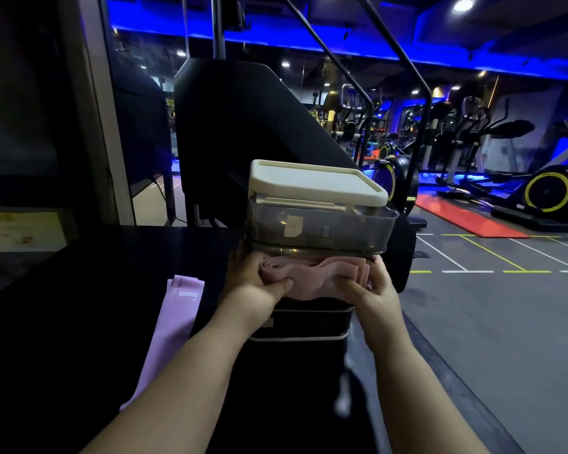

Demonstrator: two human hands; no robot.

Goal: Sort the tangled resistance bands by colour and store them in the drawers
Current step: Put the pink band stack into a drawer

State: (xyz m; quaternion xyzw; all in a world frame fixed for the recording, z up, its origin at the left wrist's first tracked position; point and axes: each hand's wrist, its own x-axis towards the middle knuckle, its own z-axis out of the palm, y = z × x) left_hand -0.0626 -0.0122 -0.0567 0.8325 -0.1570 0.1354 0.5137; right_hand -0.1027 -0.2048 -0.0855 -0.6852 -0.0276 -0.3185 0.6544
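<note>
K: status on the pink set?
Me: both hands on it. left hand [256, 285] and right hand [373, 288] each pinch one end of the pink bands [309, 278], thumbs on the front face, fingers curled over the top. bundle sits at the mouth of the slot just under the top drawer [341, 229] of the drawer unit [309, 322]
K: drawer out far enough?
Me: can't tell, the bundle hides its front. plan: squeeze the stack flat, feed it in level, long edge first, let go only once it's under the top drawer's floor. otherwise I'd expect the loops to spring up and jam the slide
K: material?
Me: thin flat rubbery strips, matte, folded in loose layers, edges wavy on the right. floppy, looks like it wants to unfold. top drawer is smoky translucent plastic, hard, rounded corners, paper label [292, 226] on the front. white lid [312, 181] is opaque with a raised rim
K: anything not in yet?
Me: one lilac band [174, 319] lying flat on the dark table [79, 290] to my left, well apart from the unit. paler shade, so I'd check it against the bundle before it shares a drawer
</note>
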